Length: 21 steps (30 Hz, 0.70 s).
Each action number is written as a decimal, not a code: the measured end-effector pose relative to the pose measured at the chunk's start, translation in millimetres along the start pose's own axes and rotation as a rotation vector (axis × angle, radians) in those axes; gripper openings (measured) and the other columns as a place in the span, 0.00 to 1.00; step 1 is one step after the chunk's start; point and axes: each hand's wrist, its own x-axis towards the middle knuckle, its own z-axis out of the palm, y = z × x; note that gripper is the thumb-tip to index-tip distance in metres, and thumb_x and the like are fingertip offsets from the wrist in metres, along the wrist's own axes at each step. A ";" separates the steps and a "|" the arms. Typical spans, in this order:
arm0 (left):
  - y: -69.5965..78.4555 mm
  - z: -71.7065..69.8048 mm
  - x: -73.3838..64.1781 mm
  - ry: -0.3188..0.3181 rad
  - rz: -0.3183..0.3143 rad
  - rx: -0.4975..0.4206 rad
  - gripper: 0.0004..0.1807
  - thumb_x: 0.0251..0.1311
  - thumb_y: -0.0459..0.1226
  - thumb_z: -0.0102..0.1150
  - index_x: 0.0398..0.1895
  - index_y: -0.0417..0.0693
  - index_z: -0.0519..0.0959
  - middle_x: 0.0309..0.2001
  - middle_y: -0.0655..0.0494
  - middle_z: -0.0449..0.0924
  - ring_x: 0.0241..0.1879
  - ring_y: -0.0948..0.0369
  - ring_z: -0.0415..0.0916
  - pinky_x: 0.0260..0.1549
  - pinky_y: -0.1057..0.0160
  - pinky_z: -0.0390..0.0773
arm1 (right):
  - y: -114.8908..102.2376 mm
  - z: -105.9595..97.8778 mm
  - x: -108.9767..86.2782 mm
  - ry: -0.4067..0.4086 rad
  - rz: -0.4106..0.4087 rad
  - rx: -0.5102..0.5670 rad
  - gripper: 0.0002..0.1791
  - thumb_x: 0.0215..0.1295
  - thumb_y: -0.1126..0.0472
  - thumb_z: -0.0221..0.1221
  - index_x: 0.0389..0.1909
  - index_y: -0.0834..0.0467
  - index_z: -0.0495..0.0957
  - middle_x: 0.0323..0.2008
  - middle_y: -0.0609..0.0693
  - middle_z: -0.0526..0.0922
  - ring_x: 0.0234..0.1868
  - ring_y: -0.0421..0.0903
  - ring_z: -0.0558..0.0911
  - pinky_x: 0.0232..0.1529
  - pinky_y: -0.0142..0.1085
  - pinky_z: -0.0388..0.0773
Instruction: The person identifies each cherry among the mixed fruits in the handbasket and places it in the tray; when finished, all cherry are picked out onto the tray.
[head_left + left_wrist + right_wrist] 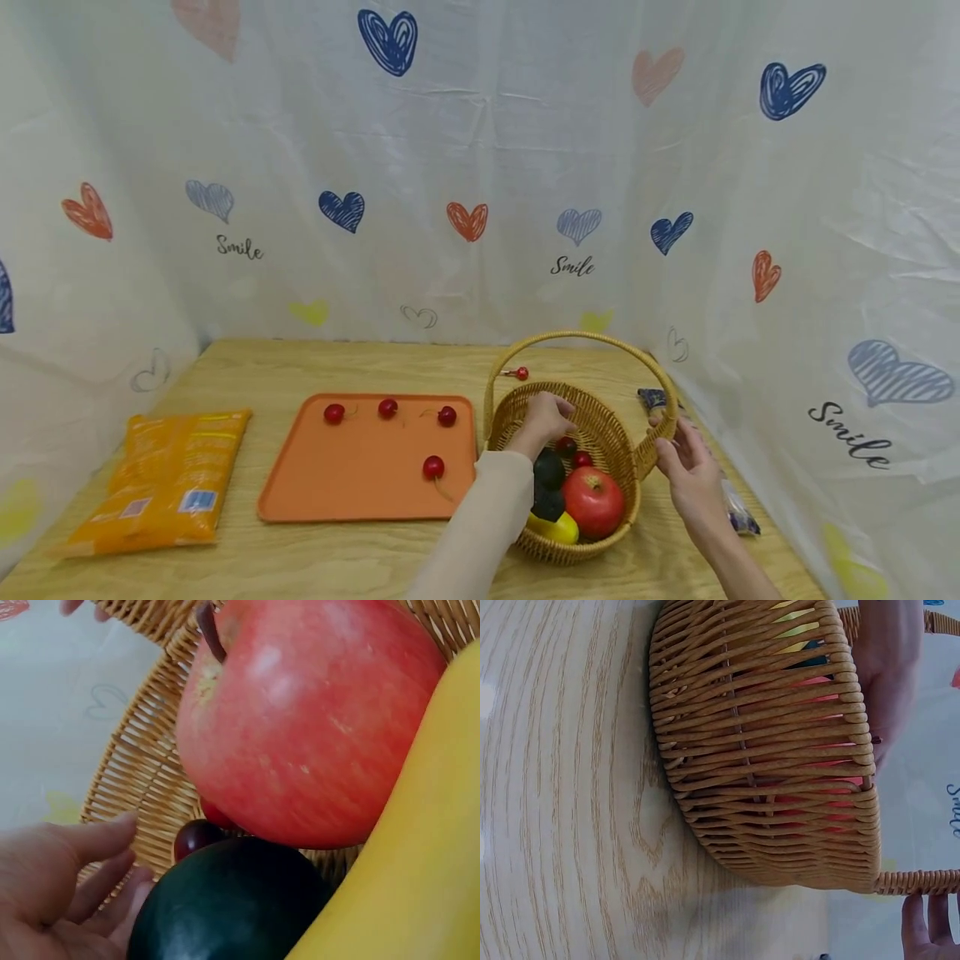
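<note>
My left hand (550,417) reaches into a wicker basket (611,425), fingers loosely bent, with nothing visible between them. In the left wrist view that hand (67,892) is beside a smooth dark green fruit (217,907). Around it lie a large red apple (315,727), a long yellow fruit (420,825) and a dark red cherry (196,838). Another cherry (582,459) shows in the basket in the head view. My right hand (688,475) pinches the lower right end of the basket's arched handle (577,335), thumb in front and fingers behind.
Left of the basket lies an orange tray (360,475) with several cherries, one (432,467) near its right side. An orange packet (172,475) is at the far left. A small red item (521,372) lies behind the basket, and a patterned packet (741,508) beyond my right hand.
</note>
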 end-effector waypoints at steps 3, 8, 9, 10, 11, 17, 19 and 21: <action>-4.1 0.5 -1.1 -0.035 0.015 0.125 0.11 0.50 0.31 0.70 0.39 0.43 0.86 0.34 0.55 0.81 0.45 0.54 0.75 0.35 0.63 0.78 | 0.5 0.8 -0.6 0.000 -0.015 0.017 0.26 0.74 0.58 0.46 0.70 0.59 0.57 0.59 0.51 0.69 0.57 0.28 0.68 0.47 0.22 0.72; -10.0 2.1 -1.8 -0.084 0.058 0.323 0.11 0.45 0.34 0.74 0.35 0.48 0.88 0.35 0.59 0.84 0.52 0.52 0.72 0.46 0.64 0.75 | 0.9 2.1 -0.6 -0.007 -0.038 0.035 0.26 0.74 0.59 0.47 0.70 0.59 0.57 0.55 0.38 0.71 0.57 0.29 0.69 0.47 0.23 0.72; -10.7 2.3 -1.9 -0.087 0.063 0.344 0.11 0.45 0.35 0.74 0.35 0.49 0.88 0.36 0.60 0.84 0.53 0.52 0.71 0.48 0.65 0.73 | 0.6 2.2 -0.6 -0.009 -0.041 0.034 0.26 0.74 0.59 0.47 0.70 0.59 0.56 0.55 0.38 0.71 0.57 0.29 0.69 0.47 0.23 0.72; -11.6 2.4 -1.8 -0.089 0.070 0.356 0.11 0.44 0.35 0.75 0.35 0.49 0.88 0.36 0.61 0.84 0.54 0.52 0.71 0.50 0.64 0.72 | 0.6 2.3 -0.5 -0.009 -0.042 0.032 0.26 0.74 0.59 0.47 0.70 0.59 0.56 0.56 0.39 0.71 0.57 0.28 0.69 0.47 0.22 0.72; -12.3 2.5 -1.6 -0.090 0.071 0.355 0.11 0.44 0.34 0.75 0.34 0.50 0.88 0.36 0.61 0.84 0.54 0.52 0.71 0.50 0.64 0.73 | 0.3 2.2 -0.4 -0.012 -0.042 0.031 0.27 0.74 0.59 0.46 0.70 0.59 0.56 0.56 0.40 0.71 0.57 0.28 0.68 0.47 0.22 0.72; -13.9 2.1 0.6 -0.085 0.093 0.319 0.09 0.45 0.33 0.74 0.33 0.49 0.88 0.34 0.60 0.84 0.52 0.52 0.72 0.48 0.63 0.74 | -0.9 1.1 -0.7 -0.017 -0.039 0.029 0.28 0.74 0.58 0.46 0.71 0.60 0.54 0.60 0.49 0.69 0.57 0.26 0.67 0.48 0.22 0.72; -13.1 1.4 1.9 -0.076 0.116 0.294 0.08 0.45 0.33 0.74 0.32 0.47 0.88 0.32 0.59 0.84 0.49 0.53 0.74 0.45 0.65 0.75 | -0.5 0.3 -0.7 -0.015 -0.037 0.023 0.28 0.74 0.58 0.46 0.71 0.59 0.54 0.59 0.48 0.69 0.57 0.27 0.68 0.48 0.22 0.72; -11.4 0.7 3.0 -0.070 0.131 0.252 0.08 0.46 0.32 0.73 0.33 0.46 0.88 0.31 0.59 0.84 0.45 0.55 0.76 0.41 0.66 0.76 | 0.0 -0.9 -0.9 -0.008 -0.027 0.009 0.27 0.74 0.57 0.46 0.70 0.59 0.55 0.59 0.47 0.69 0.57 0.28 0.68 0.48 0.22 0.72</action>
